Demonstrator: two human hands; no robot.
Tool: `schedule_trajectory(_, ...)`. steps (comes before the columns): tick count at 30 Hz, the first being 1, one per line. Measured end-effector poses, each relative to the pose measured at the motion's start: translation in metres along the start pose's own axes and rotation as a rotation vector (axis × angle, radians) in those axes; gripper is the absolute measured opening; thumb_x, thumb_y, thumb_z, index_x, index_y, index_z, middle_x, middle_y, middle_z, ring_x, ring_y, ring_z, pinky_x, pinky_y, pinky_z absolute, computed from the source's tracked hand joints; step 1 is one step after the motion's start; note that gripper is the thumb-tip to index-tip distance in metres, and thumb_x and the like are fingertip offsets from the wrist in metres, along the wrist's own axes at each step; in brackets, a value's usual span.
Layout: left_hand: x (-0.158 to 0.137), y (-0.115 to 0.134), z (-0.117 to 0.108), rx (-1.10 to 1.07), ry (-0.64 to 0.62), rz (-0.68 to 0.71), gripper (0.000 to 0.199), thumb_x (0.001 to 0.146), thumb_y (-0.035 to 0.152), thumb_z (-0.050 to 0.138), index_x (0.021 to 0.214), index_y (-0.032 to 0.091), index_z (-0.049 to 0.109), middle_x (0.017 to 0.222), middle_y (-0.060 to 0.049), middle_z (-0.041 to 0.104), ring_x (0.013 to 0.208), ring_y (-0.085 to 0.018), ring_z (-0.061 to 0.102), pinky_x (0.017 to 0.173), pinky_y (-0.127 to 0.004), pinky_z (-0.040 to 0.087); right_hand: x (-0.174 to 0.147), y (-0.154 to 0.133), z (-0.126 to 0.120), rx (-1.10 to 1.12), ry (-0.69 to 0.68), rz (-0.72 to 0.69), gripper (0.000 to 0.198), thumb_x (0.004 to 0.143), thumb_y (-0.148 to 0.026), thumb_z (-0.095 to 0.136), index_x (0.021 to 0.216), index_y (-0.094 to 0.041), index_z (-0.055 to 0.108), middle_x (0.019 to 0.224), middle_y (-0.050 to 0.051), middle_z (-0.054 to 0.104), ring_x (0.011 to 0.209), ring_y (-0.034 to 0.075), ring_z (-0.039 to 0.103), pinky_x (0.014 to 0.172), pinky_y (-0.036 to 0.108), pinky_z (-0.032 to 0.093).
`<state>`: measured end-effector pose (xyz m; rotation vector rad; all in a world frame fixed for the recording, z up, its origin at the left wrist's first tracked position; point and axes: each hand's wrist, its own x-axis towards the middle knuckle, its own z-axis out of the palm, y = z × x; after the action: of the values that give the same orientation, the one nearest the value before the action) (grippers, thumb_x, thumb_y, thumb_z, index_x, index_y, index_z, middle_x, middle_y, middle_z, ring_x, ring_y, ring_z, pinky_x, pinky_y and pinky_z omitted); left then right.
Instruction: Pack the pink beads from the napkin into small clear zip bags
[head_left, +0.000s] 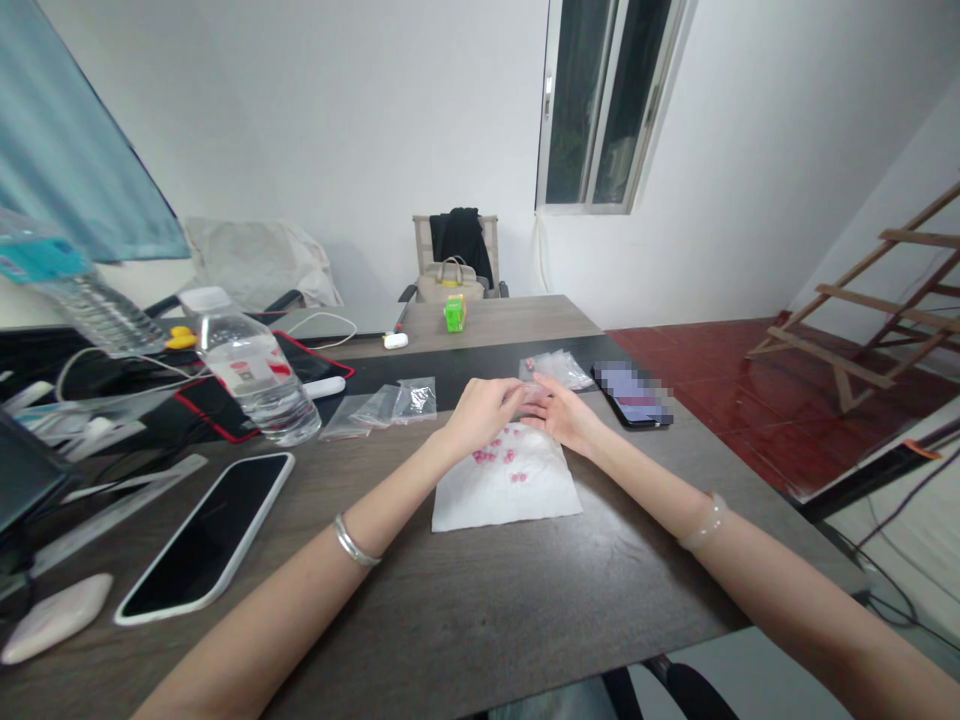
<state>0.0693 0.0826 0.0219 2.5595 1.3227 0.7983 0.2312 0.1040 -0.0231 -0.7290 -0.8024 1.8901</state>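
My left hand (487, 412) and my right hand (566, 415) meet above the far edge of a white tissue (502, 502). Between their fingertips is a small see-through piece that looks like a clear plastic bag (534, 396). The left fingers are pinched on it, while the right fingers curve in from the other side and also touch it. Fingers partly hide it, so its contents cannot be made out. Several small pink-red pieces (510, 456) lie scattered on the tissue under and in front of the hands.
Clear bags (414, 398) lie left of the hands; more bags (566, 370) lie behind the right hand. A dark phone (632, 394) is at right, a white-edged phone (210, 535) at left. A water bottle (255, 370) stands near cables. A green toy-like box (455, 313) sits farther back.
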Motion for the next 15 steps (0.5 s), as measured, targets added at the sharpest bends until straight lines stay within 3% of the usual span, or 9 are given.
schedule_trajectory(3, 0.000, 0.003, -0.001, 0.047, -0.024, 0.012, 0.037, 0.095, 0.025, 0.037, 0.077, 0.015, 0.068, 0.072, -0.006, 0.071, 0.062, -0.016, 0.062, 0.064, -0.027, 0.040, 0.000, 0.002, 0.002, 0.045, -0.057, -0.026, 0.029, 0.069, -0.037, 0.076, 0.087, -0.020, 0.061, 0.077, 0.000, 0.069, 0.075, 0.015, 0.066, 0.076, 0.030, 0.052)
schedule_trajectory(6, -0.001, 0.005, -0.002, 0.084, -0.057, 0.025, 0.037, 0.095, 0.024, 0.037, 0.075, 0.015, 0.066, 0.075, -0.006, 0.070, 0.067, -0.017, 0.063, 0.069, -0.029, 0.038, -0.001, 0.001, 0.004, 0.048, -0.113, -0.043, 0.030, 0.067, -0.034, 0.079, 0.085, -0.021, 0.059, 0.076, -0.001, 0.069, 0.073, 0.015, 0.067, 0.076, 0.031, 0.053)
schedule_trajectory(15, -0.002, 0.012, -0.007, 0.110, -0.083, 0.011, 0.038, 0.097, 0.029, 0.032, 0.090, 0.019, 0.068, 0.093, -0.005, 0.073, 0.089, -0.022, 0.067, 0.085, -0.038, 0.041, -0.003, -0.005, 0.001, 0.031, -0.107, -0.100, 0.026, 0.064, -0.022, 0.080, 0.082, -0.021, 0.060, 0.075, -0.002, 0.070, 0.067, 0.013, 0.066, 0.069, 0.028, 0.056)
